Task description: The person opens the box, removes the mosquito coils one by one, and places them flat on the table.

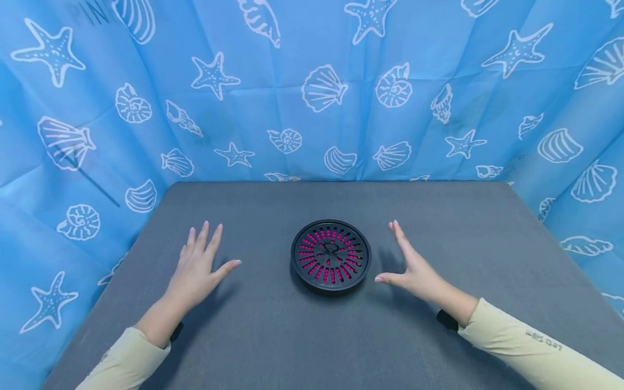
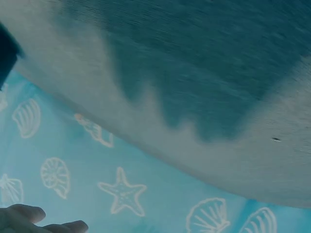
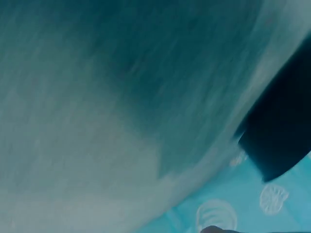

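Note:
A round black case [image 1: 331, 255] with a lid of radial slots, much like a mosquito coil holder, sits on the grey table; a small ring stands at the lid's centre and bright pink shows through the slots. To its left, my left hand [image 1: 197, 269] hovers with fingers spread and thumb out, touching nothing. On the other side, nearer the case, my right hand [image 1: 414, 271] is held with thumb and fingers apart, also holding nothing. Part of the black case [image 3: 282, 121] appears dark at the right of the right wrist view.
The grey table [image 1: 244, 336] reaches back to a blue curtain [image 1: 273, 108] printed with white shells and starfish, which surrounds its back and sides. Shadows of the hands fall on the tabletop. A tiny speck [image 2: 276, 140] lies on the surface.

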